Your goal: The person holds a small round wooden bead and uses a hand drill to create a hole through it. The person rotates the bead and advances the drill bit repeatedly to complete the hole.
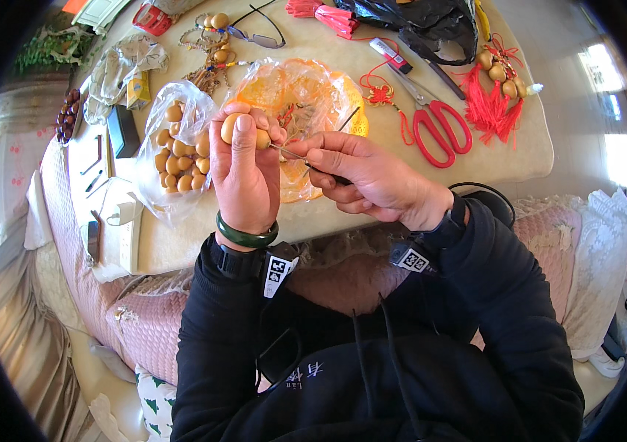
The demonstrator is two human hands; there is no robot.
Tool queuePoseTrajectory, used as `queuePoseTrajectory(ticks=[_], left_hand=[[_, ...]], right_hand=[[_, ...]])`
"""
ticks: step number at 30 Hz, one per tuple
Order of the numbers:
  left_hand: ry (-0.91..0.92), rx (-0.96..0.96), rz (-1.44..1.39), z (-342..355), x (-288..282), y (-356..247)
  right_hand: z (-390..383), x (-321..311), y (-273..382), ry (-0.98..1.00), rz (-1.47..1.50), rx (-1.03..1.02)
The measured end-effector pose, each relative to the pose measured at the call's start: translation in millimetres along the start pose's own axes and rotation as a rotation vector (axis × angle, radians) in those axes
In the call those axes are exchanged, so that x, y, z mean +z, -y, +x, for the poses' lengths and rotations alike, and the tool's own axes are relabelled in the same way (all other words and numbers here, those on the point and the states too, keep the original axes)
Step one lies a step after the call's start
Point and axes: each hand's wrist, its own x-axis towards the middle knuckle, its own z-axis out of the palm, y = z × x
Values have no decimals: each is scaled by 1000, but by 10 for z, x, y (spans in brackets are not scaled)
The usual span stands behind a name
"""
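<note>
My left hand (251, 173) is closed around two large yellow-brown beads (262, 139) above the table, its thumb upright against one of them. A dark green bangle (247, 233) circles that wrist. In my right hand (361, 173), thumb and fingers pinch a thin needle-like metal tool (288, 152), whose tip meets the right-hand bead. Whether the tip is inside the bead's hole I cannot tell. Dark parts show beside the right fingers. Behind both hands sits an orange basket (357, 121) lined with clear plastic. Left of my left hand lies a clear bag of similar beads (181, 158).
Red-handled scissors (442, 132), a red knotted cord (381, 94) and a red-tasselled bead string (496, 96) lie right. Sunglasses (258, 37), a black plastic bag (431, 29) and pink tassels (324, 16) are farther back. A dark box (123, 131) stands left. The table's front edge (313, 230) runs below my hands.
</note>
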Motion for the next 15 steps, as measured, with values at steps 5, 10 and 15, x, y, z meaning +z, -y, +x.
queuePoseTrajectory(ticks=[5,10,15], left_hand=[[-125,-95,116,17,33,-80],[-160,-62,115,8,55,-92],[-111,-30,119,-5,50,-37]], right_hand=[[125,49,-56,-179,-1064,-801],[23,89,-91,-284,-1436,-850],[65,136,-28,-146,-720,-479]])
